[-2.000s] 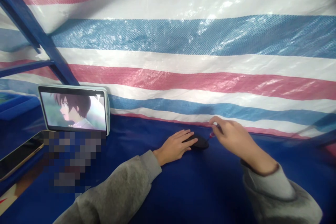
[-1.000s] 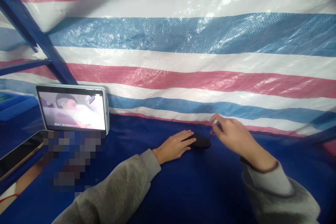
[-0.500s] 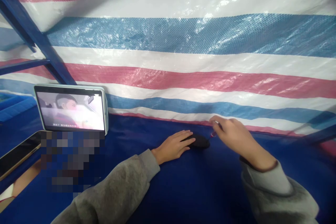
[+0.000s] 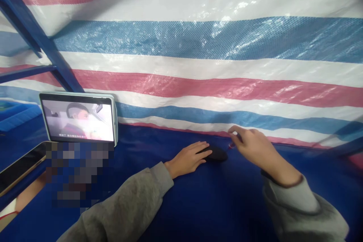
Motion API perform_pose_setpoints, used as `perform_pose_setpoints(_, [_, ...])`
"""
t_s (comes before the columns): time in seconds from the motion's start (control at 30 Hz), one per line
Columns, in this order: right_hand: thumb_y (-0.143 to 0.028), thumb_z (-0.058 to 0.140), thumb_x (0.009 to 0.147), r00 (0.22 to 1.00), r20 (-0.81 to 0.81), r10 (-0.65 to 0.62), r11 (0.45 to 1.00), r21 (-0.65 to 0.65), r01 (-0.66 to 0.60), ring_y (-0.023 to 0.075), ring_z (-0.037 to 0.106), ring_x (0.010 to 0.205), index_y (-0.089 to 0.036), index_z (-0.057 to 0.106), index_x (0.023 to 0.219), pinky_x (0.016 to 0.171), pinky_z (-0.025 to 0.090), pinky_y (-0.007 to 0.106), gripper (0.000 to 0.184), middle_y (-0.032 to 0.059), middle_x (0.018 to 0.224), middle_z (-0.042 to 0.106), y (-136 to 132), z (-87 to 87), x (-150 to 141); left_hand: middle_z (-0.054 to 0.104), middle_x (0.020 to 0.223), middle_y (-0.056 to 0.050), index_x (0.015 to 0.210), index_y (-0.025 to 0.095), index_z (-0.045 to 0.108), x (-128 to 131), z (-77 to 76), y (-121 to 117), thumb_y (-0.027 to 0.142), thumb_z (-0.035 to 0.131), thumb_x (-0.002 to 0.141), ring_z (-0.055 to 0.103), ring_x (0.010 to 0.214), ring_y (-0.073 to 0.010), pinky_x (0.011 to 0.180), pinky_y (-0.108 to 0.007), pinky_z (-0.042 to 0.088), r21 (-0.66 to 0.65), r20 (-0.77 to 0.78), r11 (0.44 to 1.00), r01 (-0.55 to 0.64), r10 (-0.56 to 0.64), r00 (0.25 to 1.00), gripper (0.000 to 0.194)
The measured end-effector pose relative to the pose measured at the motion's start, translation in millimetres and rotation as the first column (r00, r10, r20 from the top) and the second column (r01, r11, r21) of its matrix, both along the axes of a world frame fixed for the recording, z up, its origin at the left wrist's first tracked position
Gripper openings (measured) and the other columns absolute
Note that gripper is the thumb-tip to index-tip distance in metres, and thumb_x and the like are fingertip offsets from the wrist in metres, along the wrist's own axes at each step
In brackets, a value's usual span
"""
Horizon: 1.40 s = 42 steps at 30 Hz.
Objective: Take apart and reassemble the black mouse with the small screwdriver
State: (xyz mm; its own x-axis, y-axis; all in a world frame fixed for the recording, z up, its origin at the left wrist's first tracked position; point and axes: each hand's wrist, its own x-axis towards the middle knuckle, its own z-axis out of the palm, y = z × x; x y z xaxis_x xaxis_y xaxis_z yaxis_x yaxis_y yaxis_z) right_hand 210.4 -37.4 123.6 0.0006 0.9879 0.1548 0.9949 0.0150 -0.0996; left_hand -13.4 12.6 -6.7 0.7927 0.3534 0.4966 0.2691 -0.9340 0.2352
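Observation:
A small flat black object lies on the dark blue table cover near the back. My left hand lies flat with its fingers stretched out, the fingertips resting on the left end of the black object. Just right of it, my right hand is closed in a pinch on a thin tool with a red part, whose tip points down at the black object's right end. Both arms wear grey sleeves.
A striped red, white and blue tarp hangs right behind the table. At the left a tablet stands propped, playing a video. A phone lies at the far left edge. Blue metal struts cross the upper left.
Both hands stay in the same spot at the black object, with only slight shifts of the right hand. The picture on the tablet has changed.

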Motion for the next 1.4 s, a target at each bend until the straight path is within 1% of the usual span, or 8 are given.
perform_pose_setpoints(0.2, [-0.049, 0.036, 0.096, 0.999, -0.046, -0.001, 1.000, -0.005, 0.001, 0.0229, 0.064, 0.067, -0.024, 0.065, 0.085, 0.063, 0.038, 0.032, 0.040, 0.0038, 0.068, 0.070, 0.3, -1.8, -2.1, 0.050, 0.145, -0.010, 0.137, 0.017, 0.052, -0.2, -1.4, 0.4, 0.025, 0.053, 0.098, 0.043, 0.139, -0.0220, 0.117, -0.040, 0.037, -0.008, -0.003, 1.000, -0.003, 0.003, 1.000, 0.039])
perform_pose_setpoints(0.43, [-0.024, 0.042, 0.088, 1.000, -0.019, 0.015, 1.000, 0.018, -0.015, 0.0220, 0.066, 0.076, -0.023, 0.063, 0.096, 0.066, 0.038, 0.030, 0.023, 0.0040, 0.081, 0.073, 0.9, -2.0, -2.6, 0.048, 0.146, -0.010, 0.138, 0.019, 0.051, -0.6, -5.1, 2.0, 0.026, 0.053, 0.099, 0.042, 0.139, -0.0218, 0.118, -0.040, 0.036, -0.014, -0.010, 1.000, -0.006, 0.006, 1.000, 0.040])
perform_pose_setpoints(0.57, [-0.040, 0.038, 0.095, 0.999, -0.028, -0.023, 1.000, -0.010, 0.022, 0.0222, 0.064, 0.066, -0.025, 0.062, 0.089, 0.064, 0.037, 0.031, 0.029, 0.0022, 0.066, 0.069, 2.5, -3.0, -1.4, 0.049, 0.146, -0.010, 0.137, 0.018, 0.051, -0.6, -3.9, 1.2, 0.026, 0.051, 0.099, 0.042, 0.139, -0.0218, 0.118, -0.039, 0.036, -0.021, -0.005, 1.000, -0.007, 0.007, 1.000, 0.039])
perform_pose_setpoints(0.7, [-0.052, 0.035, 0.096, 1.000, -0.028, -0.005, 1.000, 0.011, 0.006, 0.0229, 0.064, 0.066, -0.025, 0.062, 0.088, 0.061, 0.036, 0.031, 0.038, 0.0027, 0.065, 0.068, 1.7, -4.3, -1.7, 0.050, 0.145, -0.010, 0.137, 0.020, 0.052, -0.6, -2.8, 0.6, 0.027, 0.050, 0.100, 0.043, 0.139, -0.0220, 0.117, -0.041, 0.038, -0.032, 0.001, 0.999, -0.011, 0.011, 1.000, 0.038])
perform_pose_setpoints(1.03, [-0.038, 0.037, 0.093, 0.999, -0.049, -0.010, 0.997, -0.081, 0.006, 0.0228, 0.066, 0.076, -0.026, 0.055, 0.102, 0.067, 0.039, 0.032, 0.023, 0.0034, 0.085, 0.072, 0.2, -2.3, -2.5, 0.049, 0.146, -0.009, 0.137, 0.020, 0.051, -0.8, -4.6, 1.2, 0.028, 0.048, 0.101, 0.043, 0.138, -0.0218, 0.116, -0.041, 0.038, -0.038, 0.008, 0.999, -0.005, 0.005, 1.000, 0.038])
perform_pose_setpoints(1.2, [-0.025, 0.040, 0.087, 1.000, -0.029, 0.013, 0.999, -0.037, -0.014, 0.0233, 0.066, 0.082, -0.024, 0.057, 0.102, 0.069, 0.039, 0.031, 0.022, 0.0039, 0.090, 0.073, 0.5, -1.7, -4.0, 0.049, 0.146, -0.009, 0.137, 0.020, 0.051, -0.9, -5.7, 1.8, 0.029, 0.049, 0.100, 0.044, 0.138, -0.0215, 0.117, -0.040, 0.037, -0.033, 0.007, 0.999, -0.008, 0.009, 1.000, 0.038])
perform_pose_setpoints(1.3, [-0.027, 0.037, 0.091, 1.000, -0.010, 0.008, 0.999, -0.032, -0.008, 0.0226, 0.065, 0.076, -0.025, 0.059, 0.099, 0.066, 0.037, 0.031, 0.023, 0.0032, 0.081, 0.072, 1.8, -2.9, -2.5, 0.049, 0.146, -0.009, 0.138, 0.020, 0.051, -0.8, -5.9, 2.2, 0.029, 0.049, 0.100, 0.044, 0.138, -0.0214, 0.117, -0.040, 0.037, -0.035, 0.007, 0.999, -0.010, 0.011, 1.000, 0.038])
perform_pose_setpoints(1.4, [-0.039, 0.033, 0.096, 1.000, -0.009, -0.026, 0.998, -0.054, 0.025, 0.0225, 0.064, 0.068, -0.025, 0.061, 0.093, 0.063, 0.036, 0.031, 0.031, 0.0027, 0.070, 0.070, 2.0, -3.1, -0.9, 0.050, 0.146, -0.009, 0.138, 0.020, 0.051, -0.6, -5.8, 2.3, 0.029, 0.047, 0.101, 0.044, 0.138, -0.0216, 0.116, -0.040, 0.038, -0.034, 0.008, 0.999, -0.009, 0.009, 1.000, 0.038])
